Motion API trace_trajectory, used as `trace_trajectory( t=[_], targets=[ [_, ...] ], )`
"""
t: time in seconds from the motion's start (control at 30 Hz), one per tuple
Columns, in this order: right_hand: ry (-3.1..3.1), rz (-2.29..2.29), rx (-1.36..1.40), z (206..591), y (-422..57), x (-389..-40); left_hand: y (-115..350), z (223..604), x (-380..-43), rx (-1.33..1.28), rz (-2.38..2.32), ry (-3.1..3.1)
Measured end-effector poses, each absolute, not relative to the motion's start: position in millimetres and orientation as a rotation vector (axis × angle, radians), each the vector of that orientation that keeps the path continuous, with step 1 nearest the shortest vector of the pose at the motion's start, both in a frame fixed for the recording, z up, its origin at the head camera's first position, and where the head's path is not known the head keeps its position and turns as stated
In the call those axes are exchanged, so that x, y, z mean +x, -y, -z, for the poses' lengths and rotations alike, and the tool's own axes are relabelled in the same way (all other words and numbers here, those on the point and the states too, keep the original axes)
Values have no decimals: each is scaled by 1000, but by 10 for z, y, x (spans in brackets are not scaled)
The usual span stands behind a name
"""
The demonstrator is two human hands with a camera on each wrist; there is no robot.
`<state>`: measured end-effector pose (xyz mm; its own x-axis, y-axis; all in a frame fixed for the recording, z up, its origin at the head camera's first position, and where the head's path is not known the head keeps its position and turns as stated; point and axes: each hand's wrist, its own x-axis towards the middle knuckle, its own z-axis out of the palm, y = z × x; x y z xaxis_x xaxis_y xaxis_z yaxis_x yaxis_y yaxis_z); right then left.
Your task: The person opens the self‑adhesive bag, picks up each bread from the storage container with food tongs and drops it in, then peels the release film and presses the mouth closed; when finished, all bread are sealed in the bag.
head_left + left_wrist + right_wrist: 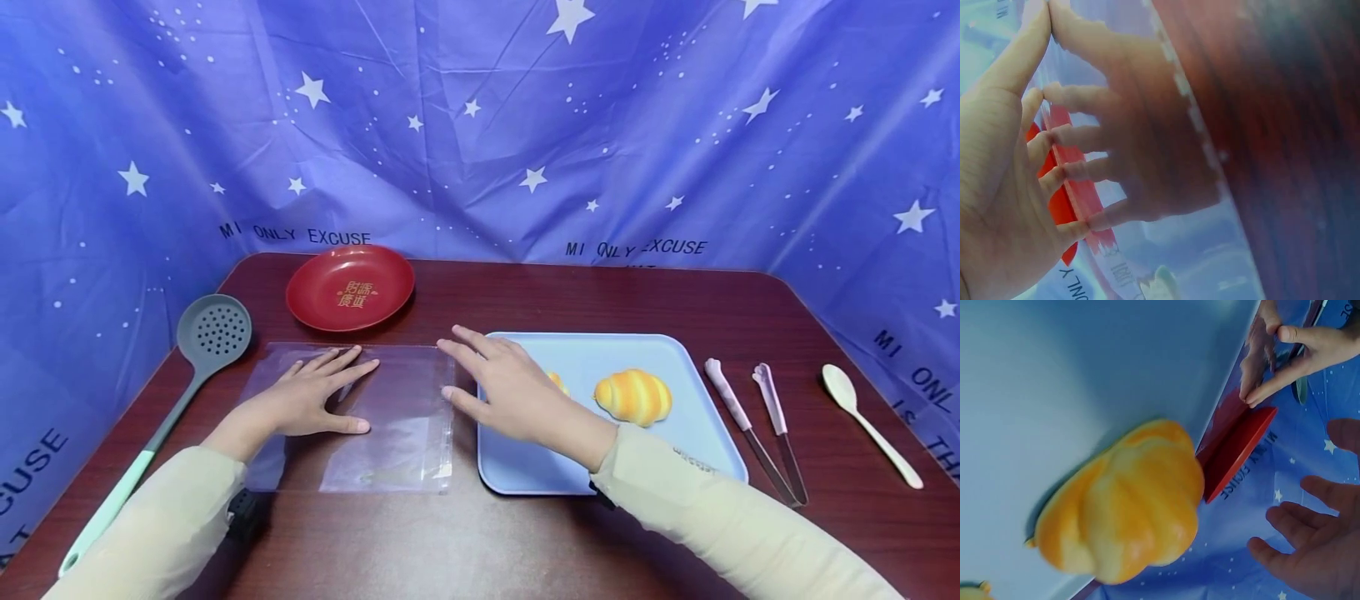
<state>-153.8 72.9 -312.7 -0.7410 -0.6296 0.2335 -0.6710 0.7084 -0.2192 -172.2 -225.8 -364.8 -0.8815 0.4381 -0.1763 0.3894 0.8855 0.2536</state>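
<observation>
Sleeved left hand [306, 400] (fingers spread) touches the clear bag [401, 442] beneath it.

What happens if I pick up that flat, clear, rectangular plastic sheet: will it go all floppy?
The flat, clear, rectangular plastic sheet would probably flop, since it looks thin and lies nearly flat on the dark reddish-brown table. It may feel slippery because its glossy surface mirrors the person's left hand. Looking so thin, it is likely light for its size.
</observation>
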Motion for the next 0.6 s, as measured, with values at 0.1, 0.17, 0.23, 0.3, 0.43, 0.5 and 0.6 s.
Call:
trace_trajectory(
  t=[0.1, 0.17, 0.23, 0.3, 0.43, 0.5, 0.6],
  targets=[
    [2837, -355, 1100, 3144, -654, -1533, 2277, 3659, -1733, 625, -307, -2828],
    [2868, -293, 1129, 3166, -611, -1529, 2279, 3660, -1731, 611, -312, -2819],
    [2893, -240, 1152, 3197, -579, -1523, 2270, 3650, -1726, 589, -317, -2801],
    [2917, -183, 1163, 3235, -555, -1519, 2249, 3629, -1722, 557, -311, -2776],
    [2956, -38, 1187, 3294, -532, -1520, 2192, 3557, -1731, 485, -290, -2729],
    [2975, 35, 1195, 3314, -526, -1517, 2169, 3526, -1737, 459, -289, -2714],
    [3002, 90, 1206, 3344, -522, -1513, 2141, 3493, -1739, 435, -301, -2694]
  ],
)
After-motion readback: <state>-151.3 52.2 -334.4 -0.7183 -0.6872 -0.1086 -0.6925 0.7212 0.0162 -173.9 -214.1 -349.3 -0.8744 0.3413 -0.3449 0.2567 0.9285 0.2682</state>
